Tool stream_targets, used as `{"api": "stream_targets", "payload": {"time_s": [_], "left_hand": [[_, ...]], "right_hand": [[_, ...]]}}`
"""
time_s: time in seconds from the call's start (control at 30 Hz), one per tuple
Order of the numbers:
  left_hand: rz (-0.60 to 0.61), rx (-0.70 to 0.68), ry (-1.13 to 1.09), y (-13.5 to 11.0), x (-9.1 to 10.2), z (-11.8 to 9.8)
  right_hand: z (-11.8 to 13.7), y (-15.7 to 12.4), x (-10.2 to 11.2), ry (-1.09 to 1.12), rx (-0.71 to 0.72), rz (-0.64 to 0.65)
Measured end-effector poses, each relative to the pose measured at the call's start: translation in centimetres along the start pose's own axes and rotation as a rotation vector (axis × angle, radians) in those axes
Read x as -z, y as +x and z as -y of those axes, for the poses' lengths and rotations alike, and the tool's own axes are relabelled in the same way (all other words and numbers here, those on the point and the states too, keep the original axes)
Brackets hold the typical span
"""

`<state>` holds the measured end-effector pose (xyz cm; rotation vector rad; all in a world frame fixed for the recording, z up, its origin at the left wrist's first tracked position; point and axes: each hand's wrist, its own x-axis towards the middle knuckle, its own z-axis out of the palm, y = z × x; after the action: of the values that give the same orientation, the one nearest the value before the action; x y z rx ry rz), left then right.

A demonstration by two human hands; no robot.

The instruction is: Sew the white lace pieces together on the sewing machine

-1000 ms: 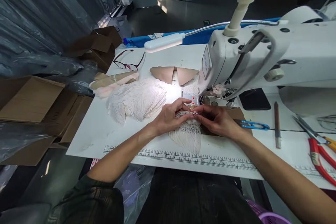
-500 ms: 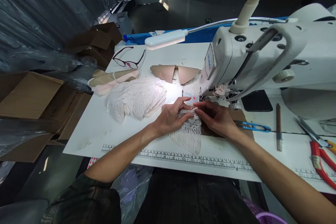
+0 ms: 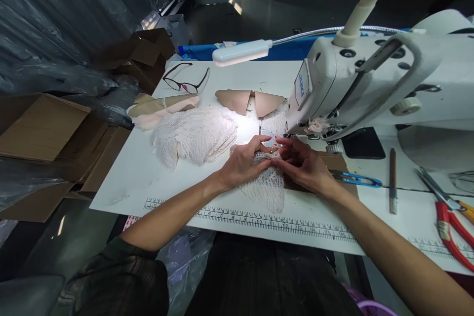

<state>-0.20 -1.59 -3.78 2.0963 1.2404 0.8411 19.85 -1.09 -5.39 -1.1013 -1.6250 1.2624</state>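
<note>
Lace piece [image 3: 264, 185] flat on the tabletop [image 3: 140, 177], far edge right at the foot of the sewing machine [image 3: 370, 79], near edge just short of the printed ruler [image 3: 266, 219]. Held from both sides. Left hand [image 3: 242, 163] low over the mesh, thumb and fingertips closed on the far edge. Right hand [image 3: 303, 168] curled in from the other side, fingertips nipped on the same edge and touching those of the left.

Risks, judged from this position:
- Fingertips very close to the needle area, so danger of a pricked finger with any early stitch.
- Open, soft-looking weave, likely to stretch unevenly between two pinches and then pucker or feed in skewed.
- Chance of the mesh snagging on the foot.
- Hard glare from the lamp [image 3: 242, 53] on white lace, enough to hide a slipped edge.
- Blue snips [image 3: 355, 179] just beside the right wrist, easily knocked by a wrist drawn back.

Count:
- Two hands and one lace piece under them.
- One heap of lace [image 3: 192, 136] to the left, separate pieces impossible to tell.
- Two beige cups [image 3: 233, 99] beyond the heap, side by side.
- One beige bundle [image 3: 163, 106] and one pair of glasses [image 3: 185, 84].
- One lamp, one machine and one pair of snips.
- One slim stick-like tool [image 3: 392, 180].
- One pair of red-handled scissors [image 3: 452, 227], plus a second grey-bladed pair [image 3: 433, 185] partly cut off by the frame.
- At least three cardboard boxes [image 3: 40, 128] off the left side.
</note>
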Motion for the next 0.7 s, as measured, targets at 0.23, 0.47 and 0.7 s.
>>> {"api": "stream_targets", "payload": {"time_s": [0.23, 0.47, 0.7], "left_hand": [[0.000, 0.028, -0.097, 0.08, 0.00, -0.12], [-0.028, 0.068, -0.139, 0.14, -0.01, -0.27], [-0.024, 0.043, -0.114, 0.04, -0.01, -0.24]], "right_hand": [[0.17, 0.25, -0.22, 0.027, -0.043, -0.067], [0.22, 0.19, -0.25, 0.082, -0.050, -0.067], [0.32, 0.14, -0.26, 0.048, -0.048, -0.059]]}}
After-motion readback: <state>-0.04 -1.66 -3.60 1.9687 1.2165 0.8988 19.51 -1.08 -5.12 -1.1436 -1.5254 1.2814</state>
